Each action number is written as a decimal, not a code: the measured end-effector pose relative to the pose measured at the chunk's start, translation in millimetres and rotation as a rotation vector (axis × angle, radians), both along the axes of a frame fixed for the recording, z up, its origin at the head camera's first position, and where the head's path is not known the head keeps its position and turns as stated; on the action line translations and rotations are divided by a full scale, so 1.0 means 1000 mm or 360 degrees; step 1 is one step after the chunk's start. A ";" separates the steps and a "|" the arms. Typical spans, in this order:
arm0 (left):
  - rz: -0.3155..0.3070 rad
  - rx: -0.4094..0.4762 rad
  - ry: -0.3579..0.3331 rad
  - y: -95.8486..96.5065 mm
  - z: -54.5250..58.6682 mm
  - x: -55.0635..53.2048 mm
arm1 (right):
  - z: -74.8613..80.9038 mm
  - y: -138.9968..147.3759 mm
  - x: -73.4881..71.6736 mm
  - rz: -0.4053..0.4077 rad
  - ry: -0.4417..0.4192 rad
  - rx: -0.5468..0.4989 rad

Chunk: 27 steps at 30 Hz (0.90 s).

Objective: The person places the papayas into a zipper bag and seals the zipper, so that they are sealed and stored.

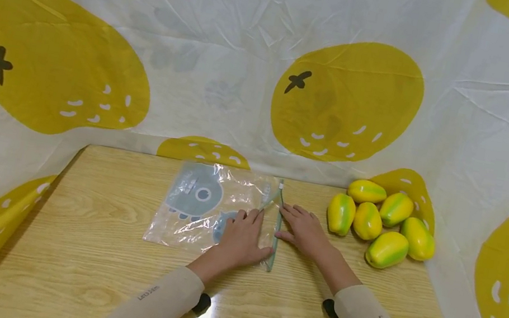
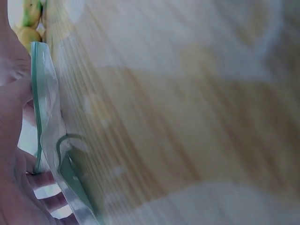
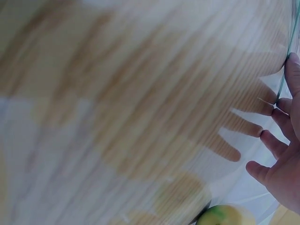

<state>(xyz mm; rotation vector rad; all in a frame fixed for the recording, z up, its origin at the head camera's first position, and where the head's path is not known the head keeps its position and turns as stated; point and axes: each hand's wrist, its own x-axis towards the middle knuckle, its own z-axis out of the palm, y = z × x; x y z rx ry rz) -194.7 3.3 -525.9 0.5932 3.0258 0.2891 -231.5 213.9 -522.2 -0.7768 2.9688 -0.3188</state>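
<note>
Head view: thumb and fingers are held apart on both the left hand [image 1: 240, 239] and the right hand [image 1: 305, 233]; the partly parted green zip edge [image 1: 278, 221] is touched by each. One clear, crinkled plastic bag [image 1: 213, 203] is laid flat on the wood-grained table [image 1: 97, 268], mouth toward three o'clock. Six glossy, oval yellow-green fruits [image 1: 368, 221] are clustered between two and three o'clock from the right hand.

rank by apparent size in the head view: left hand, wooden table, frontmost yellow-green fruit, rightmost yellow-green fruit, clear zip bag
1. Wooden table
2. Clear zip bag
3. Left hand
4. Frontmost yellow-green fruit and rightmost yellow-green fruit: too alike to rank
</note>
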 end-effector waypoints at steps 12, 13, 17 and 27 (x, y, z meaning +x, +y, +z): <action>0.0056 -0.0071 0.0024 0.008 -0.008 0.003 | 0.002 0.000 0.003 -0.0003 0.0021 0.0035; 0.0051 -0.0070 0.0030 0.007 -0.008 0.003 | 0.002 0.000 0.003 -0.0004 0.0044 0.0030; 0.0026 -0.0058 0.0059 0.005 -0.005 0.004 | -0.001 0.000 0.006 -0.0021 0.0168 -0.0048; -0.0050 0.0039 0.0046 -0.008 -0.002 0.002 | -0.004 -0.001 0.007 -0.0059 0.0175 -0.0123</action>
